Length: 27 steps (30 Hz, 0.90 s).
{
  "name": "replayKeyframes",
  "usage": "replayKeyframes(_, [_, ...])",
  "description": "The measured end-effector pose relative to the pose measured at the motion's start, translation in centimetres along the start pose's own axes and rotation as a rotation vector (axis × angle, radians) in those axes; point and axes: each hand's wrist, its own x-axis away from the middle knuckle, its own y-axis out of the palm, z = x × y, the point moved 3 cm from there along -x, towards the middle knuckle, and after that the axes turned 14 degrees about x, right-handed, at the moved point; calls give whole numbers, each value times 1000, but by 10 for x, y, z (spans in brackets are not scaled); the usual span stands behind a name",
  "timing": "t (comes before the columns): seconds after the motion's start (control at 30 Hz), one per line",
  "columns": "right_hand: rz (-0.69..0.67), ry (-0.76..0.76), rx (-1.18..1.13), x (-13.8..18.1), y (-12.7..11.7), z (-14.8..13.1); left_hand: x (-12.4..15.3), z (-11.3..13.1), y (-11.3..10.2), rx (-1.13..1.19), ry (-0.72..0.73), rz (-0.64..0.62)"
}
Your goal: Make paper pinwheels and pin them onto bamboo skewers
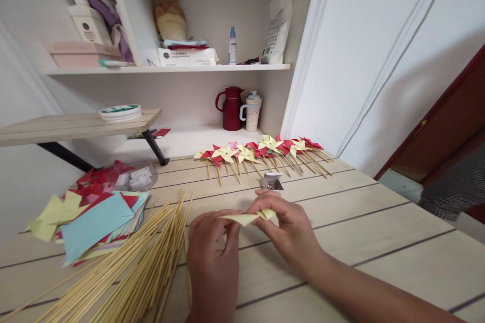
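Both hands (250, 234) pinching yellow paper (248, 217)

A small piece of pale yellow paper (248, 218) is pinched between both hands just above the wooden table top. It is folded flat into a narrow, pointed shape that lies roughly level, its long tip aimed toward the left hand (212, 257) while its thicker, creased end sits under the fingers of the right hand (290, 227).
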Motion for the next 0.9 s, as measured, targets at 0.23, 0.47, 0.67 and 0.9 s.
replayKeyframes(0.23, [-20, 41, -8, 2, -2, -1, 0, -3, 1, 116, -147, -32])
replayKeyframes(0.47, [-34, 77, -19, 2, 0, -4, 0, -5, 4, 159, -216, -21])
replayKeyframes(0.67, [-90, 231, -66, -1, 6, 8, -4, -11, 11, 303, -484, -61])
replayKeyframes(0.9, [-83, 229, -81, -1, 6, 8, -8, -8, 9, 284, -425, -49])
